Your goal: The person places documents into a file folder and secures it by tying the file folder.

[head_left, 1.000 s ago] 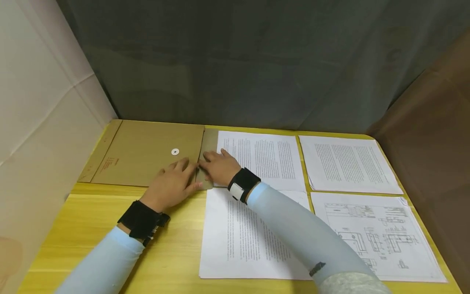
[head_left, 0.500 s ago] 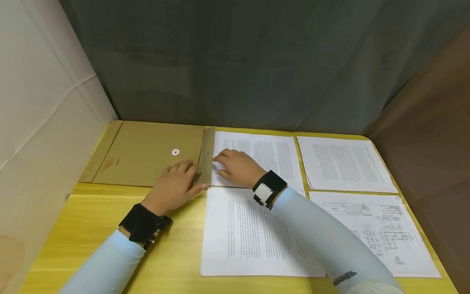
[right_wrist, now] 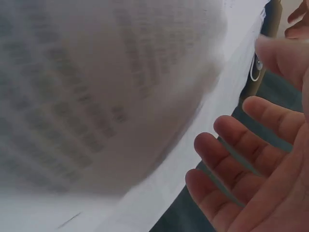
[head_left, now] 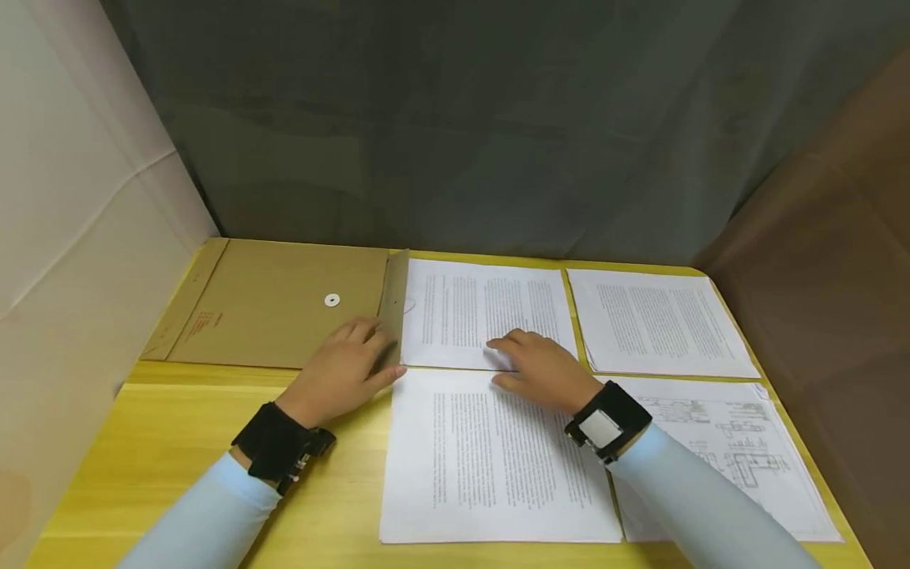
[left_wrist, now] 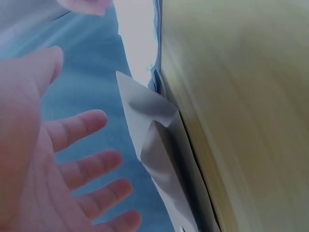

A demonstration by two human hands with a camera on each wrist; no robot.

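A brown envelope [head_left: 277, 304] with a white button [head_left: 332, 299] lies at the table's far left. Its flap [head_left: 394, 304] stands half raised along the right edge. My left hand [head_left: 348, 363] lies flat on the envelope's near right corner, fingers straight beside the flap. In the left wrist view its fingers [left_wrist: 72, 145] are spread and hold nothing. My right hand [head_left: 540, 367] rests with relaxed fingers where two printed sheets meet, the far one [head_left: 490, 304] and the near one [head_left: 490, 466]. In the right wrist view its fingers [right_wrist: 231, 154] hover over a blurred printed sheet [right_wrist: 96, 96].
Another text sheet [head_left: 654, 320] lies at the far right, and a sheet with technical drawings [head_left: 746, 450] lies in front of it. The yellow wooden table [head_left: 178, 442] is bordered by a white wall at left and a grey curtain behind.
My right hand left the envelope flap and moved right and nearer, onto the printed sheets. The flap, pressed down before, now stands half raised. The left hand stayed in place.
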